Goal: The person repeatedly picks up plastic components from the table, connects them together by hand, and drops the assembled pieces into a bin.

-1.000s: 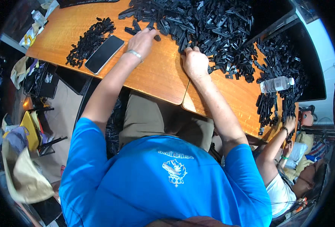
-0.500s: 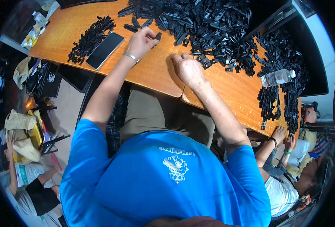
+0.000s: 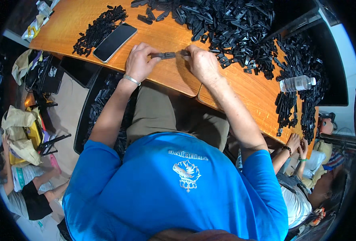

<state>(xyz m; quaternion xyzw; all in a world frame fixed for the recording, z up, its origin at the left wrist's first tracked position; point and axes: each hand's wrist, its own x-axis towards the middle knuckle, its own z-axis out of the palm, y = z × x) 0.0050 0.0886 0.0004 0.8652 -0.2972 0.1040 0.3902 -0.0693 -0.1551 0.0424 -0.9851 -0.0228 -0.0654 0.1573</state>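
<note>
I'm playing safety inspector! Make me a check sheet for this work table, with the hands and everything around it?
Surface: wooden table, with a seam between two tops.
Job's things: long black piece and small dark piece, held apart; big heap of black parts beyond; pile of small black parts on the left.
Clutter: phone beside the small pile; clear bottle lying on black parts.
Hands: left hand holds the long piece; right hand pinches the small one.
Cables: nothing seen.
Surroundings: co-worker at the table's right; another person at far left.
</note>
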